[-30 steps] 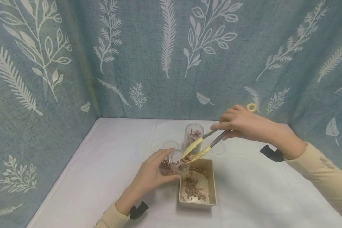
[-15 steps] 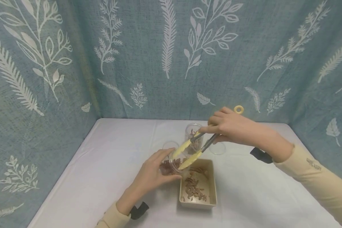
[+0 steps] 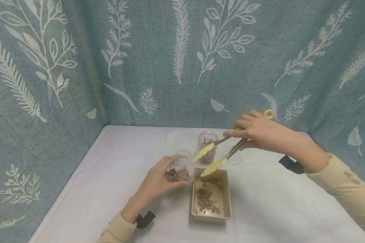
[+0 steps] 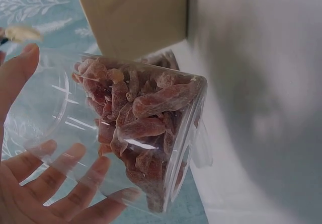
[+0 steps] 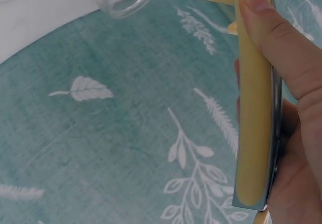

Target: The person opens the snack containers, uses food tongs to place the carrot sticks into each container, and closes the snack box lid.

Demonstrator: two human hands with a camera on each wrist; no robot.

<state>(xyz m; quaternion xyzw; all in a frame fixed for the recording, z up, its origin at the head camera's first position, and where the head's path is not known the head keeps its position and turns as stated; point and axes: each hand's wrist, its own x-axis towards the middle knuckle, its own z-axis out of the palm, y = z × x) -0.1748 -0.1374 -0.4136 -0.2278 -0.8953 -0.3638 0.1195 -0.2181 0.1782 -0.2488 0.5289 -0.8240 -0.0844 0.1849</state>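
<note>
- The left hand [image 3: 156,181] gripped the jar [image 3: 179,170], tipped beside the box [image 3: 211,218], likely so it faced the tongs [image 3: 228,157].
- The right hand [image 3: 258,131] held the tongs spread, maybe so bits [image 4: 148,127] could fit between.

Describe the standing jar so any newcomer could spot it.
On the white table sits a tan box. Just beyond its far edge is the clear jar of brown pieces. It stands upright; the other jar is tilted in the left hand.
</note>
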